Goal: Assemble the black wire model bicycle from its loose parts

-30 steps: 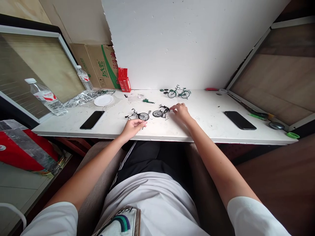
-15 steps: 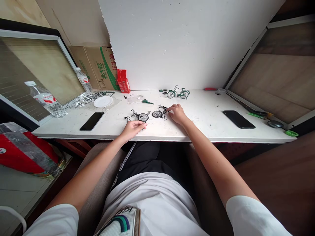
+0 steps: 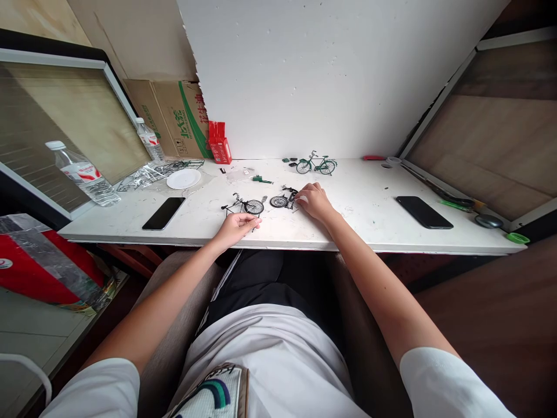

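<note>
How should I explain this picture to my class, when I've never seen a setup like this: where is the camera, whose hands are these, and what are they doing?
There is no machine here. A person wears a camera on their head, looking forward and down at their own bare hands.

The left hand seems to pinch a thin dark part beside a small black bicycle piece with a wheel and handlebars. The right hand has its fingertips at a second black piece, also wheeled; its exact grip is hard to see.

On the white table, a green toy bicycle stands farther back. Around it lie two phones, two water bottles and a red box.
</note>
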`<move>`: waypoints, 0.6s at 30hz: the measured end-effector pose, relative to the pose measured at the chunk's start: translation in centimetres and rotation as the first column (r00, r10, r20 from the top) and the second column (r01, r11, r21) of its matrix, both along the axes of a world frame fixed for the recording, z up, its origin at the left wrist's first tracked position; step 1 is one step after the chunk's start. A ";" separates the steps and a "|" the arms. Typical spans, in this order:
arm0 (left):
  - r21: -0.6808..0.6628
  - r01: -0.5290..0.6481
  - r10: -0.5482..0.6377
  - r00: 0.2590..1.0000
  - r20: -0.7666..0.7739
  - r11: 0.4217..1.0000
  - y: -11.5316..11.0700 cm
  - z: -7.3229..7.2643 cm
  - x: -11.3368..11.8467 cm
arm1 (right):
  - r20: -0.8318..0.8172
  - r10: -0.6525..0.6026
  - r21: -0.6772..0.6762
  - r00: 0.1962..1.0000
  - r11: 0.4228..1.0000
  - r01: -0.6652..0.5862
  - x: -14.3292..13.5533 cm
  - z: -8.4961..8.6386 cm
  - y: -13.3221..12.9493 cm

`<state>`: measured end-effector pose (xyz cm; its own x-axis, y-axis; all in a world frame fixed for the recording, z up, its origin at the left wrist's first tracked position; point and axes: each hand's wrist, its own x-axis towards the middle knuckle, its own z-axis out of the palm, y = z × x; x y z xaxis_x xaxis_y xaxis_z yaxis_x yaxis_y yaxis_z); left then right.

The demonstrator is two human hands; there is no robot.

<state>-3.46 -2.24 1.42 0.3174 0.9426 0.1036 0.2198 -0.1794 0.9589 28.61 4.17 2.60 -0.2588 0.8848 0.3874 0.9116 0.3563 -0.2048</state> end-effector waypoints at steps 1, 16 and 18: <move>-0.004 -0.001 0.001 1.000 -0.003 1.000 0.0 0.1 0.0 | 0.013 0.005 0.001 1.000 1.000 -0.005 0.0 0.0 0.0; 0.001 -0.003 0.003 1.000 -0.023 1.000 -0.3 0.3 0.2 | 0.112 0.037 -0.030 0.993 0.999 -0.034 -1.2 0.7 -0.8; -0.007 -0.005 0.005 1.000 -0.018 1.000 -0.3 0.3 0.2 | 0.122 0.042 -0.022 0.992 0.999 -0.040 -1.3 0.7 -0.9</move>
